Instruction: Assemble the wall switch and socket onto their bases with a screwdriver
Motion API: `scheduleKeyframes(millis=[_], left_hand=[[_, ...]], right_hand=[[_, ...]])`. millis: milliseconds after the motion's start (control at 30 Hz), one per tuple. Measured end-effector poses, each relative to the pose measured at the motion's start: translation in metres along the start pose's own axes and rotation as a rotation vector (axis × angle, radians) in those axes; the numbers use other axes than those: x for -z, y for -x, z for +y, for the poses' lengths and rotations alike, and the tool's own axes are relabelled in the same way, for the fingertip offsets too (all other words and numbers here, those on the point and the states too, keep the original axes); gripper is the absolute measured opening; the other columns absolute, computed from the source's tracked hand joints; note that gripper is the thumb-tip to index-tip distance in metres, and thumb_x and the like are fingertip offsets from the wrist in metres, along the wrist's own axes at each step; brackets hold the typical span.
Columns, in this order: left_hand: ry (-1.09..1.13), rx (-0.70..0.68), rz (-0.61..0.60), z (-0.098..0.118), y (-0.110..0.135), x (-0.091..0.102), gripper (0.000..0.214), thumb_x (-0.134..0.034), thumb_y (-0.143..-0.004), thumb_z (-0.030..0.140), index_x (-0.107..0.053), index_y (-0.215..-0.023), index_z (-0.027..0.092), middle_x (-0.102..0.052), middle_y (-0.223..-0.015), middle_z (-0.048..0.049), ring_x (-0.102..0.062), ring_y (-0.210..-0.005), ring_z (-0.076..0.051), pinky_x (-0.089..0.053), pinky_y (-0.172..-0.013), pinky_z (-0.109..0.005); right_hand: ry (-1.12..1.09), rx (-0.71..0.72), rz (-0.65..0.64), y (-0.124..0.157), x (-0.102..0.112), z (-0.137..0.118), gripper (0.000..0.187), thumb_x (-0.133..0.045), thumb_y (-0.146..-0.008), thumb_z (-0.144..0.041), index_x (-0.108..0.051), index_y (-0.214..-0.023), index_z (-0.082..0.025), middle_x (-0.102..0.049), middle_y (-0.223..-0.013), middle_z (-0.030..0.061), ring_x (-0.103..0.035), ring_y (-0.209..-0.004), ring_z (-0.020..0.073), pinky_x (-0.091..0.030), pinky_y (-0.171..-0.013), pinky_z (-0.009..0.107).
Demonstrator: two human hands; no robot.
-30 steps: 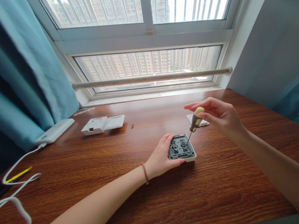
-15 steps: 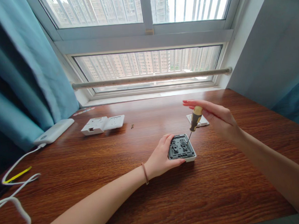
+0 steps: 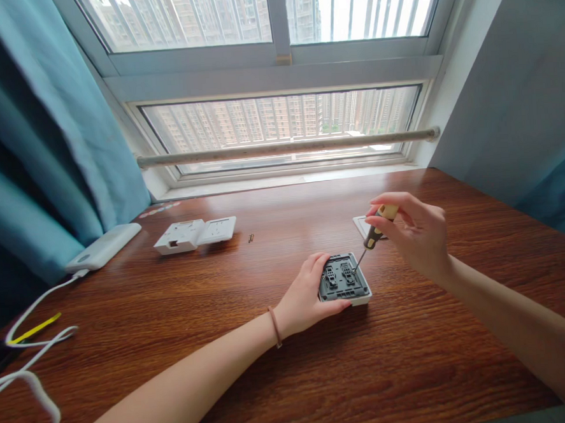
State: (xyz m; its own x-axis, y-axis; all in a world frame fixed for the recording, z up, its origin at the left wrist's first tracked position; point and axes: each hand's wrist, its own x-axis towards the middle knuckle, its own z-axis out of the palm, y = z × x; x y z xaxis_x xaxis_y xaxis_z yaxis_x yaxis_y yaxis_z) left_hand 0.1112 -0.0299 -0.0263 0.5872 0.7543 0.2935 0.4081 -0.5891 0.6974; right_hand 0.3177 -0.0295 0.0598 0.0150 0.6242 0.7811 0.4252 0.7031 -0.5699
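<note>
Right hand (image 3: 415,235) grips a screwdriver (image 3: 373,236) by its yellow-and-grey handle, while the left hand (image 3: 303,303) clasps a grey switch module (image 3: 344,279). The module is on a wood-grain tabletop (image 3: 274,391) below a barred window (image 3: 277,119), with a rail (image 3: 279,150) across its lower pane and a blue curtain (image 3: 81,141) at the left. The left forearm reaches in diagonally, thumb along the module's near edge and fingers at its far left corner. The right wrist is raised, thumb and fingers closed about the handle, the shaft slanting down to the module's right side. A shallow white mounting box (image 3: 363,300) encloses the module. Farther left, a second white box (image 3: 176,238) has a dark opening in its side and a white faceplate (image 3: 218,229) against it; small brass-coloured screws (image 3: 250,238) lie near the plate.
</note>
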Motion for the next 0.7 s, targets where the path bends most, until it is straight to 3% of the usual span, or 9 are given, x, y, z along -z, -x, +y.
scheduleKeyframes(millis=[100, 167, 267, 400, 500, 600, 700], left_hand=[[-0.003, 0.002, 0.003, 0.000, 0.000, 0.000, 0.076, -0.069, -0.064, 0.043, -0.034, -0.128, 0.021, -0.037, -0.129, -0.0116, -0.037, -0.121, -0.026, -0.030, -0.105, -0.042], [-0.005, 0.001, 0.001, -0.001, -0.001, -0.001, 0.076, -0.069, -0.064, 0.043, -0.034, -0.128, 0.021, -0.037, -0.129, -0.0119, -0.037, -0.121, -0.027, -0.030, -0.105, -0.043], [-0.007, -0.002, 0.001, -0.002, 0.000, -0.001, 0.077, -0.069, -0.064, 0.044, -0.034, -0.128, 0.021, -0.037, -0.129, -0.0120, -0.036, -0.121, -0.027, -0.030, -0.105, -0.043], [-0.008, -0.002, 0.003, -0.003, 0.000, -0.001, 0.077, -0.069, -0.064, 0.045, -0.034, -0.128, 0.020, -0.036, -0.129, -0.0118, -0.036, -0.121, -0.026, -0.030, -0.105, -0.041], [-0.006, -0.001, -0.001, -0.002, 0.000, -0.001, 0.076, -0.069, -0.064, 0.044, -0.034, -0.128, 0.020, -0.036, -0.129, -0.0119, -0.036, -0.121, -0.026, -0.030, -0.106, -0.041], [0.004, 0.005, 0.000, -0.001, 0.000, 0.000, 0.077, -0.069, -0.063, 0.043, -0.035, -0.128, 0.020, -0.036, -0.129, -0.0117, -0.036, -0.121, -0.026, -0.030, -0.106, -0.041], [0.006, 0.007, 0.003, 0.000, 0.000, 0.000, 0.076, -0.070, -0.063, 0.042, -0.035, -0.127, 0.020, -0.037, -0.129, -0.0114, -0.037, -0.120, -0.026, -0.030, -0.105, -0.040]], right_hand=[[0.090, 0.098, -0.146, -0.001, 0.007, -0.003, 0.024, -0.050, -0.086, -0.029, -0.058, -0.108, -0.024, -0.067, -0.091, 0.0039, -0.063, -0.078, 0.0165, -0.052, -0.074, 0.033], [0.054, 0.070, -0.249, -0.005, 0.012, -0.007, 0.031, -0.039, -0.091, -0.029, -0.053, -0.118, -0.025, -0.063, -0.108, 0.0056, -0.060, -0.096, 0.0193, -0.049, -0.086, 0.037], [-0.013, -0.006, -0.316, -0.012, 0.016, -0.009, 0.031, -0.042, -0.090, -0.027, -0.054, -0.118, -0.026, -0.060, -0.117, 0.0041, -0.054, -0.110, 0.0211, -0.042, -0.096, 0.038], [-0.076, -0.076, -0.206, -0.016, 0.011, -0.007, 0.019, -0.054, -0.083, -0.024, -0.061, -0.101, -0.023, -0.060, -0.115, 0.0053, -0.056, -0.108, 0.0208, -0.045, -0.093, 0.037], [-0.180, -0.158, -0.127, -0.012, 0.004, -0.005, 0.015, -0.064, -0.076, -0.024, -0.056, -0.088, -0.019, -0.066, -0.102, 0.0068, -0.063, -0.092, 0.0197, -0.055, -0.072, 0.032], [-0.179, -0.201, -0.054, -0.006, -0.001, -0.004, 0.024, -0.065, -0.075, -0.026, -0.052, -0.094, -0.021, -0.069, -0.080, 0.0015, -0.066, -0.074, 0.0169, -0.054, -0.058, 0.028], [-0.005, -0.092, -0.044, -0.002, 0.001, -0.002, 0.025, -0.062, -0.078, -0.028, -0.055, -0.102, -0.024, -0.067, -0.076, -0.0006, -0.065, -0.069, 0.0156, -0.054, -0.062, 0.030]])
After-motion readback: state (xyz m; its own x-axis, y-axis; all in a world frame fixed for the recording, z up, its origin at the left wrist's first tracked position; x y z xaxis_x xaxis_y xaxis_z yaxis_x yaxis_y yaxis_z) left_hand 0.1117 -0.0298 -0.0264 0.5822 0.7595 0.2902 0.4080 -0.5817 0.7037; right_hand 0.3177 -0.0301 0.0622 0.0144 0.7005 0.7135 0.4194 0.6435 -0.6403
